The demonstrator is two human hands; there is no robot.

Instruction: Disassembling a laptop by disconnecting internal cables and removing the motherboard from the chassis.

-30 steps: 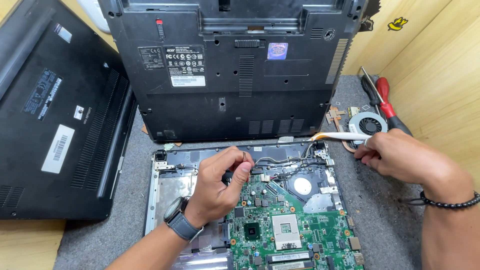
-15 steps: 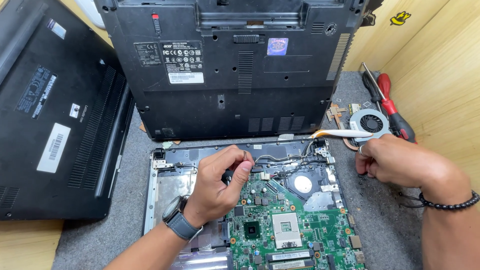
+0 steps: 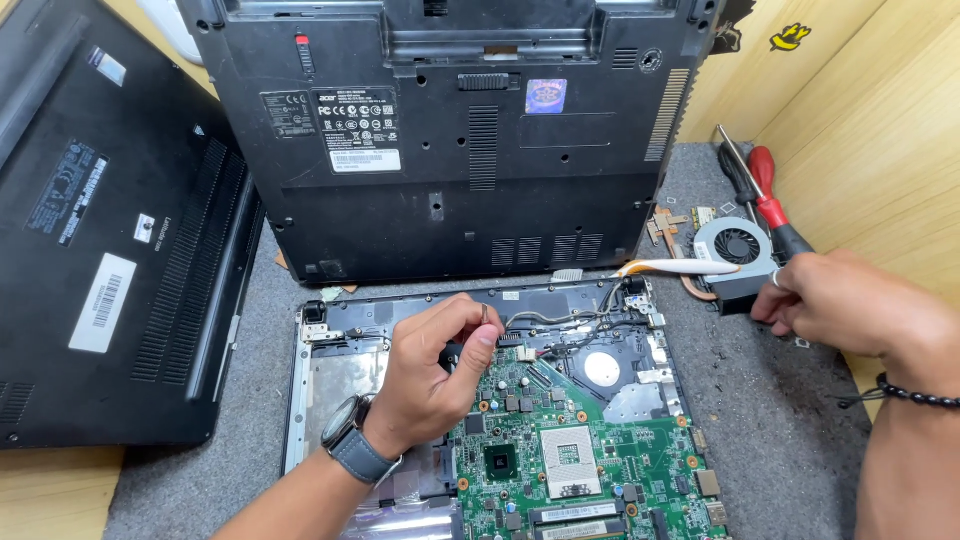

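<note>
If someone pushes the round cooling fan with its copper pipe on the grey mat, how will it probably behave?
The cooling fan looks small, thin and plastic, so it is probably light. It lies flat, so it should slide, not roll, though the felt-like grey mat may drag. Its copper pipe sticks out sideways, so a push may swing it around.

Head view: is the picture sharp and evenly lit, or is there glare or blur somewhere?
Head view: light is even and soft, and the green circuit board is sharp. Small glare shows on the plastic film at the bottom edge. The right hand looks slightly soft, and the left hand casts only a faint shadow.
</note>
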